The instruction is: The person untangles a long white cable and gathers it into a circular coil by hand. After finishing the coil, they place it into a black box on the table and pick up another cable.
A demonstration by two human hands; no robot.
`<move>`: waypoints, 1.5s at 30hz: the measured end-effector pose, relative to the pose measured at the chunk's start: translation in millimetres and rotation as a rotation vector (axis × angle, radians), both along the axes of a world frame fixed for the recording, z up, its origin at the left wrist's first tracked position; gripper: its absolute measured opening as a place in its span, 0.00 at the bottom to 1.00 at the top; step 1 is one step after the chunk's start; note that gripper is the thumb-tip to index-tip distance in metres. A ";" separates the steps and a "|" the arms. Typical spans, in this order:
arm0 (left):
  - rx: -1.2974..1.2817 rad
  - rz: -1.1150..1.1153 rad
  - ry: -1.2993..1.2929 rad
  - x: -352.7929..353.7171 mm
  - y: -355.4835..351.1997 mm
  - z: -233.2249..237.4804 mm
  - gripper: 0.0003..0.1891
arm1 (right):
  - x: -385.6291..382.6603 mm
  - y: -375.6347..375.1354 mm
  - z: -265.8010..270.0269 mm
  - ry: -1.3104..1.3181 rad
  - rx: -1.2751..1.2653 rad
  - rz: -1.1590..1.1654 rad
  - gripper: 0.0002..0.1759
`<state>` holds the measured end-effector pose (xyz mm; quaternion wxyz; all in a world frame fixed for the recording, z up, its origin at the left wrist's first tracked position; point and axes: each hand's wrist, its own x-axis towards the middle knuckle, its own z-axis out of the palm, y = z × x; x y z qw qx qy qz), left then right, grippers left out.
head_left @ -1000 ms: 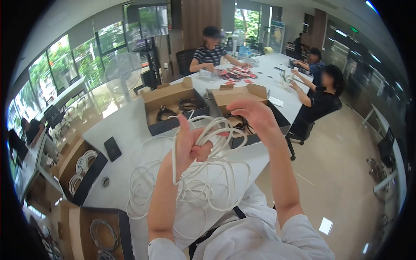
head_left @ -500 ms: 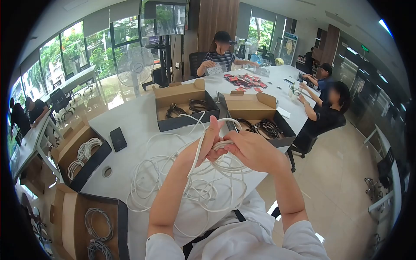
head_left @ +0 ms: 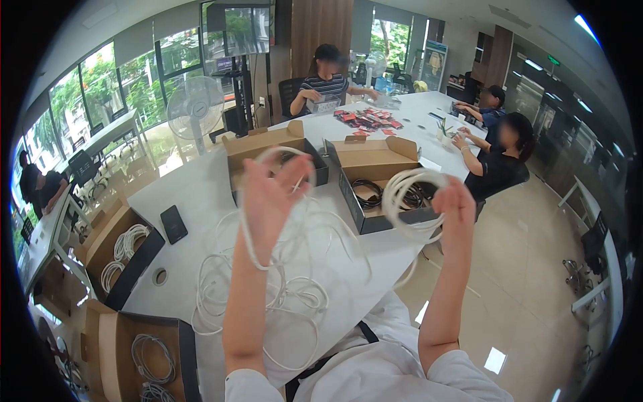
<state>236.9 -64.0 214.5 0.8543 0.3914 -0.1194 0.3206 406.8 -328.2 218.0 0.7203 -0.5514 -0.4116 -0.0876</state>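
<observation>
My right hand (head_left: 457, 204) is closed around one side of a coil of white cable (head_left: 394, 195), raised beside the table's near edge. To its left, my left hand (head_left: 271, 194) is lifted with its fingers apart and blurred by motion. A white cable loop drapes around the left hand and wrist, and strands run down from it. Below both hands, a loose tangle of white cable (head_left: 295, 295) spreads over the white table (head_left: 194, 194).
Open boxes hold black cables (head_left: 367, 193), white coils (head_left: 130, 242) and grey coils (head_left: 153, 358). A phone (head_left: 173, 224) lies beside a round table hole (head_left: 159, 276). Red packets (head_left: 370, 120) lie farther back, where several people sit. A fan (head_left: 195, 107) stands behind.
My hands have moved apart from their meeting point. The right hand has carried the white coil rightward, while the left has shifted left and spread its fingers. The view has shifted slightly.
</observation>
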 end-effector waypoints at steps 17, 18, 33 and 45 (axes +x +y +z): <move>0.473 0.386 -0.395 -59.0 15.5 15.9 0.20 | 10.1 4.2 -25.3 0.177 0.478 0.330 0.21; 0.481 0.520 -0.360 -54.2 -3.8 18.3 0.23 | 7.6 6.0 -20.8 0.129 0.445 0.374 0.22; 0.473 0.009 0.050 -7.9 -85.3 8.2 0.13 | -54.9 58.2 -3.2 -0.041 0.173 0.324 0.13; 0.353 -0.046 0.251 -14.9 -88.4 8.6 0.23 | -66.0 60.2 -28.4 -0.110 0.051 0.146 0.12</move>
